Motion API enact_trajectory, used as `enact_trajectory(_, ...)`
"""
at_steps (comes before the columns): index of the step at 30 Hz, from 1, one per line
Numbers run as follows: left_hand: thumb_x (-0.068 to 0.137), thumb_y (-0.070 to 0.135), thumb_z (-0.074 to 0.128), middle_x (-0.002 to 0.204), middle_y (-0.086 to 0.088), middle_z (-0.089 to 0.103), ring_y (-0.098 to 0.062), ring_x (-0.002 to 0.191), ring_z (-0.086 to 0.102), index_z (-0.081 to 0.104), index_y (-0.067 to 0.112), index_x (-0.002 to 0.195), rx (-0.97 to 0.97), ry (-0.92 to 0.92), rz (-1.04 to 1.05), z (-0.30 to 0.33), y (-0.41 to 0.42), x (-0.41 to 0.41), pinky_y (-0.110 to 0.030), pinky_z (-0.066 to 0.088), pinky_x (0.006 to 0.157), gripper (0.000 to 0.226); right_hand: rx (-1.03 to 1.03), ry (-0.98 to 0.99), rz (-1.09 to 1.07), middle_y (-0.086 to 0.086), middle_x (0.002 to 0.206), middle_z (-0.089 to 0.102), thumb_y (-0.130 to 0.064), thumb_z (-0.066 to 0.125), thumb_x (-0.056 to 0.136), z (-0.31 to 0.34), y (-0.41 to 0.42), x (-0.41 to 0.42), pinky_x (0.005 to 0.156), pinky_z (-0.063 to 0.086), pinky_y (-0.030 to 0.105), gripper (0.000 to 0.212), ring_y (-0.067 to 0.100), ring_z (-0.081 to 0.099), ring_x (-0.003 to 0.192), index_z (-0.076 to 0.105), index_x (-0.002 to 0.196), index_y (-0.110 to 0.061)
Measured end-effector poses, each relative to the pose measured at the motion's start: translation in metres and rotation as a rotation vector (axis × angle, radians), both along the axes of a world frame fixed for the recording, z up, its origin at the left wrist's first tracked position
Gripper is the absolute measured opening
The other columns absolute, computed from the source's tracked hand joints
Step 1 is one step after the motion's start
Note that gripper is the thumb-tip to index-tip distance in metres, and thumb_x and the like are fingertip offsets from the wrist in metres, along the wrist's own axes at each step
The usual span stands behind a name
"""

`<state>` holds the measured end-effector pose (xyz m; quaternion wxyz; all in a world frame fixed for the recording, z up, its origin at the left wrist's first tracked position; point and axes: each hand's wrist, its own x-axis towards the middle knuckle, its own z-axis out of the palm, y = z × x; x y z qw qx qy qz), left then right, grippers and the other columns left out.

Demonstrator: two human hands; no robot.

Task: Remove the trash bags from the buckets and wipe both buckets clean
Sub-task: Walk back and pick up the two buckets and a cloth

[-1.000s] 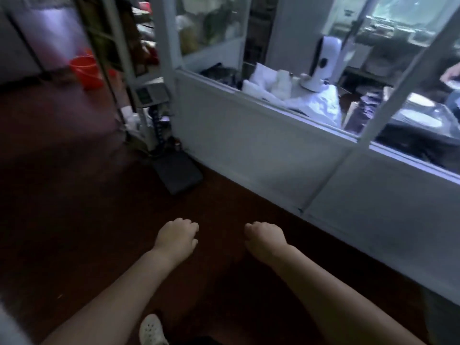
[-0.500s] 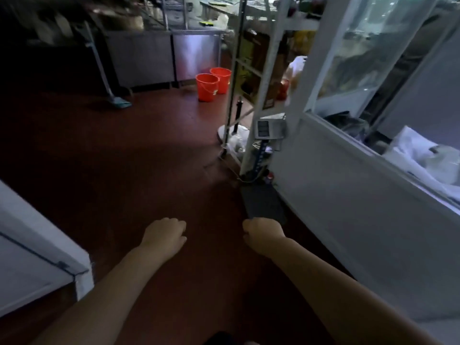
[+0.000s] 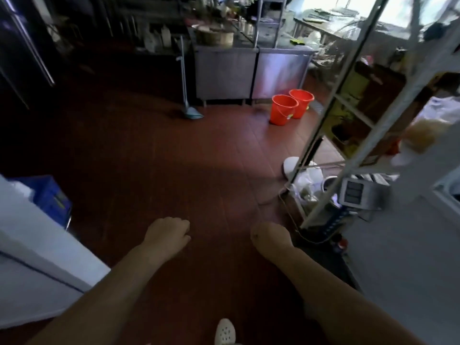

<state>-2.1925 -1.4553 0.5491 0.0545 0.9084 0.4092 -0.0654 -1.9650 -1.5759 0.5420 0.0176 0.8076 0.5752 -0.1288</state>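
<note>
Two orange buckets stand side by side on the red floor far ahead, at the foot of a steel counter: the nearer bucket (image 3: 283,110) and the farther bucket (image 3: 301,102) touching behind it. No trash bag can be made out in them from here. My left hand (image 3: 167,232) and my right hand (image 3: 270,236) are held out low in front of me, fingers curled into loose fists, holding nothing. Both hands are far from the buckets.
A steel counter (image 3: 251,70) runs behind the buckets, with a broom (image 3: 186,95) leaning at its left. A white metal shelf rack (image 3: 348,135) and a scale (image 3: 353,192) stand on the right. A white cabinet (image 3: 37,257) and blue crate (image 3: 49,197) are on the left.
The view has swung left from the white partition wall to the kitchen floor, and the buckets have come closer and more central. Both hands stay curled and empty.
</note>
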Motion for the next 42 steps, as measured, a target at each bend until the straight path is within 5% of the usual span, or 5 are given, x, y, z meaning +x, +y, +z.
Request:
enact_trajectory(13,0.091,0.040,0.049,0.104,0.008,0.063,-0.013,0.095,0.059,0.060,0.026,0.106,-0.108,-0.009,0.141,-0.016,0.311,0.098,-0.028,0.046,0.073,0.023,-0.047,-0.080,0.218,0.002,0.109,0.068,-0.029,0.047,0.091,-0.005,0.343,0.121,0.073,0.046,0.030,0.025,0.026,0.064,0.101,0.065,0.106,-0.021)
enact_trajectory(21,0.092,0.035,0.049,0.105,0.008,0.064,-0.013,0.097,0.060,0.061,0.024,0.109,-0.073,-0.032,0.000,-0.005,0.549,0.192,-0.026,0.046,0.077,0.024,-0.052,-0.127,0.030,0.000,0.110,0.067,-0.023,0.048,0.090,0.006,0.542,0.201,0.074,0.045,0.031,0.022,0.026,0.062,0.103,0.063,0.107,-0.022)
enact_trajectory(29,0.092,0.037,0.048,0.110,0.004,0.063,-0.020,0.103,0.059,0.060,0.022,0.110,-0.050,0.009,-0.164,0.000,0.714,0.348,-0.034,0.047,0.083,0.027,-0.056,-0.122,-0.112,0.003,0.104,0.067,-0.027,0.047,0.090,0.006,0.670,0.326,0.063,0.035,0.030,0.017,0.028,0.063,0.096,0.060,0.100,-0.019)
enact_trajectory(34,0.093,0.038,0.048,0.113,0.004,0.062,-0.019,0.105,0.057,0.059,0.023,0.113,-0.040,0.036,-0.197,-0.014,0.801,0.454,-0.032,0.044,0.083,0.027,-0.073,-0.100,-0.177,0.006,0.103,0.066,-0.028,0.047,0.092,-0.012,0.751,0.442,0.068,0.044,0.032,0.019,0.028,0.063,0.093,0.059,0.100,-0.017)
enact_trajectory(42,0.092,0.038,0.049,0.110,0.004,0.064,-0.019,0.103,0.058,0.060,0.023,0.110,-0.093,0.037,-0.147,-0.003,0.924,0.627,-0.033,0.046,0.080,0.026,-0.046,-0.119,-0.090,0.006,0.103,0.066,-0.026,0.043,0.094,-0.004,0.888,0.609,0.064,0.040,0.031,0.020,0.029,0.063,0.093,0.058,0.100,-0.015)
